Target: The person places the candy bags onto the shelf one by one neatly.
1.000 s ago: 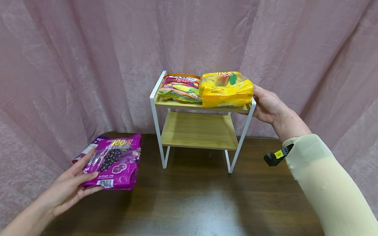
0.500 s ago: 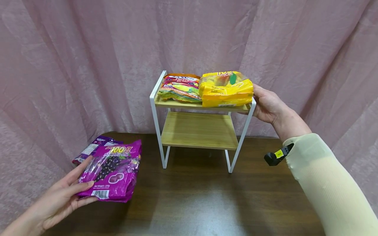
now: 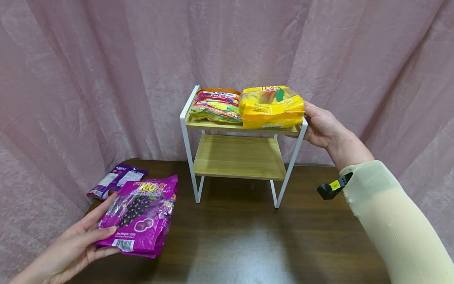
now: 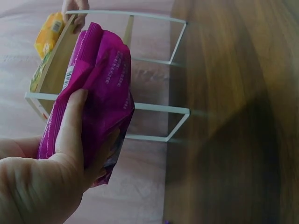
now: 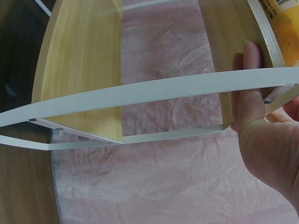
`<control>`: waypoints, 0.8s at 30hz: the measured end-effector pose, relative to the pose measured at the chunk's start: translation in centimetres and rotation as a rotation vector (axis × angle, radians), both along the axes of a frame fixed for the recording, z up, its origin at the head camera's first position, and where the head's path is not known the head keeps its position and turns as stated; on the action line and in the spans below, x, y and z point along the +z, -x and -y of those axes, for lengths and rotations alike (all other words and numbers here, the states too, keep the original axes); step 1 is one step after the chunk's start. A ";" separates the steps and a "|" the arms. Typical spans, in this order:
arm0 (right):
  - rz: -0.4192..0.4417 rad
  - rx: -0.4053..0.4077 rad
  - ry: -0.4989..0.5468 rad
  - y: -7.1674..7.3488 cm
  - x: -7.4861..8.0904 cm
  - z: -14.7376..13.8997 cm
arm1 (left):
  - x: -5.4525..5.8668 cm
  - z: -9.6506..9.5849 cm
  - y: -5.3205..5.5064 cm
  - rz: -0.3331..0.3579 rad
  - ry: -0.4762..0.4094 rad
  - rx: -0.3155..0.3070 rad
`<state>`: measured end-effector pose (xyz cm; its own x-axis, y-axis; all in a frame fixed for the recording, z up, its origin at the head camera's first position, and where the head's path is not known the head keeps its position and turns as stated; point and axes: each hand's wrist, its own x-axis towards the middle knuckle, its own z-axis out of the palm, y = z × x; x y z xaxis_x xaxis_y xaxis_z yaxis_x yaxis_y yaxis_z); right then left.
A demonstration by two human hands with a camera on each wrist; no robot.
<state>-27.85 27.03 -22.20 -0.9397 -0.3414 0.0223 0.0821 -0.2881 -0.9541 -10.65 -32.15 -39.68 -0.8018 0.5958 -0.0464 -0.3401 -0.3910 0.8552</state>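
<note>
In the head view my left hand (image 3: 79, 240) grips a purple bag of blackcurrant candy (image 3: 140, 217), thumb on its printed face and fingers behind. From the left wrist, the bag (image 4: 107, 84) appears side-on above the dark table. My right hand (image 3: 324, 128) holds the right end of a small two-tier shelf rack (image 3: 239, 156) at its top board. The right wrist view shows straight fingers (image 5: 252, 102) lying along the board's underside. A yellow bag of mango candy (image 3: 271, 114) rests on that top board beside the right hand, with a multicoloured bag of fruit candy (image 3: 216, 106) to its left.
Another purple packet (image 3: 117, 179) lies on the dark wooden table (image 3: 227, 236) at the back left, partly behind the held bag. A pink curtain (image 3: 159, 59) hangs behind the rack. White metal legs (image 3: 291, 173) support both tiers.
My left hand has brought the blackcurrant candy bag down and nearer, so more of the packet on the table shows. My right hand and the rack stay as they were.
</note>
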 end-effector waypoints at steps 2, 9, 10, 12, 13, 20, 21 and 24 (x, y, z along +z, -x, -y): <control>0.004 -0.002 -0.002 0.0 0.0 0.0 | 0.0 0.0 -0.1 0.007 -0.007 -0.011; 0.012 -0.018 -0.011 0.1 0.0 0.1 | 0.1 -0.3 -0.5 0.040 -0.078 -0.061; 0.011 -0.019 -0.012 0.1 0.0 0.0 | 0.1 -0.4 -0.6 0.044 -0.086 -0.066; 0.012 -0.022 -0.015 0.1 0.0 0.0 | 0.2 -0.6 -0.7 0.052 -0.089 -0.068; 0.011 -0.025 -0.018 0.1 0.0 0.1 | 0.2 -0.7 -0.7 0.056 -0.089 -0.069; 0.012 -0.034 -0.038 0.0 0.0 0.1 | 0.3 -1.6 -1.2 0.048 -0.084 -0.088; 0.011 -0.033 -0.041 0.0 0.0 0.1 | 0.3 -1.7 -1.2 0.052 -0.091 -0.093; 0.008 -0.034 -0.045 0.0 -0.1 0.0 | 0.3 -2.0 -1.3 0.072 -0.094 -0.102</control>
<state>-27.88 27.04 -22.26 -0.9508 -0.3099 -0.0004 0.0811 -0.2474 -0.9655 -9.36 -30.11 -39.38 -0.7332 0.6787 -0.0422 -0.4417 -0.4282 0.7884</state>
